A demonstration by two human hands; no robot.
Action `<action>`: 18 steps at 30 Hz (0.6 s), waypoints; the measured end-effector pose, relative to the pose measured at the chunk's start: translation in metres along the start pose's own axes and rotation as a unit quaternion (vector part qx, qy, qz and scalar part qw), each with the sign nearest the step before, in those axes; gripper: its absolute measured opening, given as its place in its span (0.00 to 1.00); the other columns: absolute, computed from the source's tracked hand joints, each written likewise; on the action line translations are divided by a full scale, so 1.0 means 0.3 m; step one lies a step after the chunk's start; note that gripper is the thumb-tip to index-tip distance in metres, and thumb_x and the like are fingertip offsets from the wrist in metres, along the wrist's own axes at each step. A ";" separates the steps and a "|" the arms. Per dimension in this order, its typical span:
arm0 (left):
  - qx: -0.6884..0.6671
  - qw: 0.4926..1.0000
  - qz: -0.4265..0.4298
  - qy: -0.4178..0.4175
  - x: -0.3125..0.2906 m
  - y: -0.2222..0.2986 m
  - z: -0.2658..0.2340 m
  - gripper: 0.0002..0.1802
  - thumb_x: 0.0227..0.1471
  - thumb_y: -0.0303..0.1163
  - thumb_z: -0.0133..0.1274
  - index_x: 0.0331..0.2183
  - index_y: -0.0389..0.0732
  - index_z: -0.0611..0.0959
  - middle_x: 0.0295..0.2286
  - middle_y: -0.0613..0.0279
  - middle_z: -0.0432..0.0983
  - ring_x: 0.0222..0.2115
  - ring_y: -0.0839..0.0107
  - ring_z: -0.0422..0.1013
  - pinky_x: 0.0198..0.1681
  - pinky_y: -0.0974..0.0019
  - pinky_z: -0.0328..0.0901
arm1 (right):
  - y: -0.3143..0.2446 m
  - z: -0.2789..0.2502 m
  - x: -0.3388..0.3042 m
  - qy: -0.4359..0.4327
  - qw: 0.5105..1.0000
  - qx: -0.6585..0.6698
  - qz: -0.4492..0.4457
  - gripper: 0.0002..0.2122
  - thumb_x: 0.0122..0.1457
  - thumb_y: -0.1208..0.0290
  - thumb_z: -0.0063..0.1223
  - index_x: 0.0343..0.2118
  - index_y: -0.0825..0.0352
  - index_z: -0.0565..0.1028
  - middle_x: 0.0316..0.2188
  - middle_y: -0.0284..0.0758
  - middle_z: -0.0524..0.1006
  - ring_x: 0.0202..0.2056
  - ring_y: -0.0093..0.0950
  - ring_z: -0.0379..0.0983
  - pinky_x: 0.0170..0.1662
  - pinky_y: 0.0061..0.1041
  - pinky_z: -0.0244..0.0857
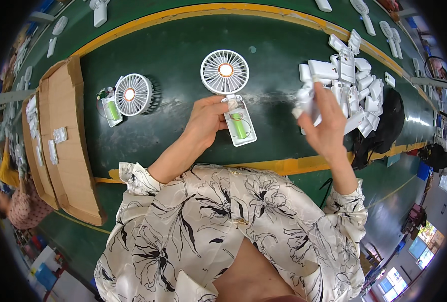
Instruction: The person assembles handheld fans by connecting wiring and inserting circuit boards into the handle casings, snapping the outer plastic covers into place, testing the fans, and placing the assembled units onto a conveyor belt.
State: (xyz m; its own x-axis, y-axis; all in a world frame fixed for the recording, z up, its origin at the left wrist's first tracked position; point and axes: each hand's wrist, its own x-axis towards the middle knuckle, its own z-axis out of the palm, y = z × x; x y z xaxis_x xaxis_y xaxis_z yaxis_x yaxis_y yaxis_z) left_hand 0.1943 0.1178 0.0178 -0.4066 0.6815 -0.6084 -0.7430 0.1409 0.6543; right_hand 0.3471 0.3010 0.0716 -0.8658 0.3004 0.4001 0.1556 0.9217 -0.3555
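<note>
My left hand (207,121) is closed on the handheld fan (225,70), gripping the top of its handle below the round white head with the orange ring. The handle is open, with a green battery cell (239,128) and thin wires showing in the white half-shell (252,133). Over at the right, my right hand (328,123) pinches a white plastic piece (306,103) between thumb and fingers. Motion blurs that piece, so its exact shape is unclear. It is in front of a heap of white plastic shells (369,95).
Left of my left hand lies another fan (132,94) with its handle open, a battery and circuit board beside its head. A cardboard tray (70,136) with a few white parts stands at the table's left. Black fabric (392,121) lies beside the heap. More white fans (100,12) lie beyond the yellow edge.
</note>
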 end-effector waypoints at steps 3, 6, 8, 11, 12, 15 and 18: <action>-0.023 1.000 -0.001 -0.001 0.003 -0.010 -0.003 0.13 0.47 0.26 0.43 0.36 0.30 0.73 0.31 0.57 0.73 0.32 0.68 0.72 0.36 0.65 0.68 | -0.116 0.012 0.026 -0.074 0.996 0.036 0.038 0.29 0.37 0.72 0.59 0.47 0.74 0.64 0.25 0.40 0.71 0.27 0.32 0.68 0.30 0.26 0.63; -0.040 0.999 0.003 -0.003 0.003 -0.013 -0.004 0.13 0.48 0.27 0.42 0.35 0.31 0.73 0.31 0.58 0.73 0.31 0.69 0.72 0.36 0.64 0.68 | -0.197 0.031 0.051 -0.091 0.993 0.054 0.053 0.27 0.36 0.69 0.59 0.43 0.74 0.67 0.22 0.39 0.71 0.23 0.30 0.68 0.27 0.25 0.63; -0.053 0.998 -0.012 0.016 0.004 -0.010 -0.002 0.12 0.48 0.30 0.43 0.34 0.33 0.74 0.30 0.59 0.73 0.30 0.69 0.71 0.34 0.65 0.67 | -0.241 0.035 0.066 -0.108 0.990 0.062 0.059 0.24 0.35 0.69 0.57 0.38 0.74 0.69 0.22 0.41 0.72 0.22 0.33 0.70 0.25 0.28 0.64; -0.088 0.996 -0.010 0.008 0.008 -0.011 -0.003 0.13 0.49 0.34 0.43 0.33 0.34 0.74 0.30 0.59 0.73 0.28 0.70 0.71 0.32 0.66 0.67 | -0.293 0.070 0.072 -0.130 0.991 0.039 0.014 0.16 0.37 0.65 0.57 0.26 0.71 0.67 0.18 0.39 0.71 0.20 0.34 0.70 0.20 0.29 0.63; -0.068 0.997 -0.019 0.027 -0.014 0.010 0.016 0.14 0.50 0.36 0.42 0.33 0.35 0.75 0.29 0.60 0.73 0.28 0.71 0.70 0.31 0.67 0.66 | -0.304 0.087 0.071 -0.130 0.991 0.038 0.014 0.16 0.37 0.65 0.57 0.26 0.71 0.67 0.18 0.39 0.71 0.20 0.34 0.70 0.20 0.29 0.63; -0.104 0.994 0.005 0.032 -0.001 -0.010 0.005 0.15 0.50 0.38 0.42 0.33 0.36 0.75 0.29 0.60 0.73 0.28 0.72 0.69 0.31 0.67 0.65 | -0.317 0.133 0.081 -0.171 0.985 -0.012 0.010 0.17 0.38 0.63 0.57 0.23 0.72 0.66 0.17 0.39 0.70 0.17 0.32 0.70 0.15 0.28 0.62; -0.109 0.994 0.010 0.030 0.004 -0.016 0.006 0.16 0.51 0.40 0.40 0.34 0.38 0.74 0.30 0.61 0.72 0.30 0.73 0.69 0.31 0.67 0.64 | -0.302 0.153 0.094 -0.181 0.983 -0.020 0.020 0.17 0.38 0.62 0.57 0.21 0.71 0.66 0.16 0.39 0.70 0.15 0.32 0.70 0.15 0.28 0.62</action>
State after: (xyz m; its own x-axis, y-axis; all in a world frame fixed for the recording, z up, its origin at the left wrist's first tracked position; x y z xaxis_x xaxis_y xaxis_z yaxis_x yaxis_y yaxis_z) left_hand 0.1983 0.1192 0.0148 -0.4483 0.6369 -0.6272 -0.8296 -0.0352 0.5572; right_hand 0.2870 0.2146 0.0764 -0.9701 0.2357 0.0572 0.2047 0.9222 -0.3281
